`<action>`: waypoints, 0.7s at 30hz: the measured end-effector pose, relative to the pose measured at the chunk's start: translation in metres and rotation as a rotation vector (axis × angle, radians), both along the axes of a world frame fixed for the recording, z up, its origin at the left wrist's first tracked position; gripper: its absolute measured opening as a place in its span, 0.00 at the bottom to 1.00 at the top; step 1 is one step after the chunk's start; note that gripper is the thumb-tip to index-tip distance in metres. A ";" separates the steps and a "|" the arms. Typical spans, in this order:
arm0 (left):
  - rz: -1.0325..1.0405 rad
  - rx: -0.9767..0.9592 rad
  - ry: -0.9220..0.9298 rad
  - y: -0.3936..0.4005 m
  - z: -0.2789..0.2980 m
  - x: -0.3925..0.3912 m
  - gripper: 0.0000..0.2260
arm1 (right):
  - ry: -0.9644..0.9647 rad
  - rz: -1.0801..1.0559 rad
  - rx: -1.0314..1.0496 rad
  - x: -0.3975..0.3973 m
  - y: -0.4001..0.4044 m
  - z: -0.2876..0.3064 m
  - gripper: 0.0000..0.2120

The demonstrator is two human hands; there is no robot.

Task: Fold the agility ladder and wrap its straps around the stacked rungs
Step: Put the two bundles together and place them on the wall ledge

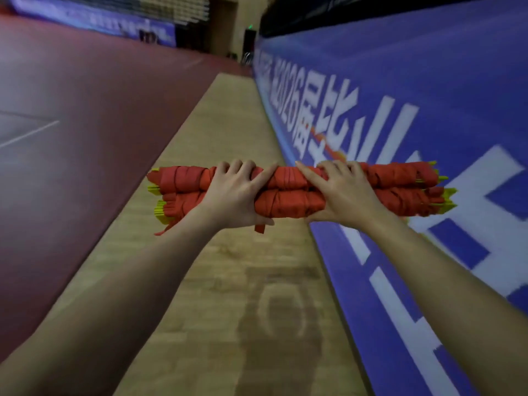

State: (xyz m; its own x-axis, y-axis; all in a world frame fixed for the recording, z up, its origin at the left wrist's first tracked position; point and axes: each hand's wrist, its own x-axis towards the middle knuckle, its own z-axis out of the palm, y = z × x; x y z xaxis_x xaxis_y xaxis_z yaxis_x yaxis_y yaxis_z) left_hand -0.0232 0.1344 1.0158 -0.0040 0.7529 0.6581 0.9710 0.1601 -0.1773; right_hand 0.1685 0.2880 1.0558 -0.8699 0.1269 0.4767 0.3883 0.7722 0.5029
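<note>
- Straps (288, 192): orange-red, wound in bands w/ darker creases; two loose ends below, same orange-red.
- Rungs (448, 192): bright yellow, showing only at both ends of the bundle as thin stacked edges.
- Wood floor strip (228, 281): pale tan planks, fine grain lines; a darker brownish patch w/ a faint ring shape in the near part.
- Court floor (85, 124): dark maroon, thin white lines at far left.
- Banner (428, 81) along the right wall: deep blue w/ big white characters & digits, small orange-yellow accent near the bundle.
- Far banner (94, 18): blue-purple w/ pale lettering, blurred.
- Far wall (225, 30): tan-beige; small green light above a dark doorway.
</note>
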 end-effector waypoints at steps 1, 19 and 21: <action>-0.024 0.027 0.020 0.008 0.017 0.006 0.51 | 0.021 -0.021 0.025 0.010 0.002 0.018 0.56; -0.301 0.523 0.101 0.136 0.262 0.201 0.50 | 0.279 -0.394 0.416 0.235 0.033 0.271 0.55; -0.321 0.571 0.113 0.149 0.284 0.224 0.50 | 0.298 -0.408 0.452 0.259 0.039 0.291 0.54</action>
State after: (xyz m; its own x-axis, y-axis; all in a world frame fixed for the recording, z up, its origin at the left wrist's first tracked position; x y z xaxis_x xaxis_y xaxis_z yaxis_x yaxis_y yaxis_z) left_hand 0.2010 0.2832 1.3001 0.2550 0.2377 0.9373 0.9666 -0.0351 -0.2540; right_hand 0.4275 0.3272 1.3471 -0.6177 0.1485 0.7722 0.7761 0.2733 0.5683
